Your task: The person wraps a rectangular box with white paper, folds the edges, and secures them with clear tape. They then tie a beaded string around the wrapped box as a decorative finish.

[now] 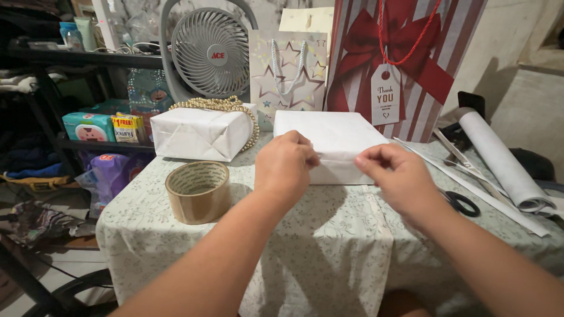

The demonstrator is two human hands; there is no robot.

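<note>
Standing behind the white-wrapped box (329, 138) on the table (329, 235), two gift bags (294, 70) hide their contents, while the left hand (286, 164) and right hand (395, 173) pinch its near edge with fingers together.

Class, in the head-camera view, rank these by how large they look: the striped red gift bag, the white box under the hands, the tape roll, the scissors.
1. Striped red gift bag, cropped at the top.
2. White box, partly covered by the left hand and right hand.
3. Tape roll.
4. Scissors, only partly visible, so its place is unsure.
</note>
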